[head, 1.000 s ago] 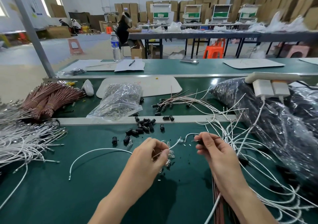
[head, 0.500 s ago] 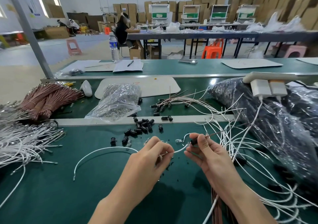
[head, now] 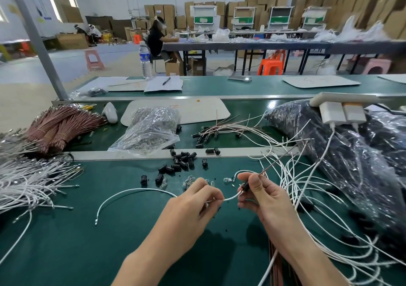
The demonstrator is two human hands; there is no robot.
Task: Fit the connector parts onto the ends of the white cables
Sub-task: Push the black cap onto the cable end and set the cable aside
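Note:
My left hand [head: 193, 202] pinches a white cable [head: 131, 192] near its right end; the rest of the cable arcs left across the green table [head: 87, 252]. My right hand [head: 261, 193] grips a small black connector part [head: 245, 186] with a brown wire [head: 279, 161] running up and right from it. The cable's tip sits right at the connector's mouth, between the two hands. Loose black connector parts [head: 182, 162] and small clear bulbs [head: 189, 179] lie just beyond my hands.
A heap of white cables [head: 24, 187] lies at the left, brown wire bundles [head: 59, 127] behind it. More white cables [head: 307, 198] spread at the right beside dark plastic bags [head: 351, 158]. A clear bag [head: 151, 130] sits past the metal rail [head: 131, 155].
Both hands have come closer together and nearer to me. The cable end in my left hand has moved up to the connector in my right hand.

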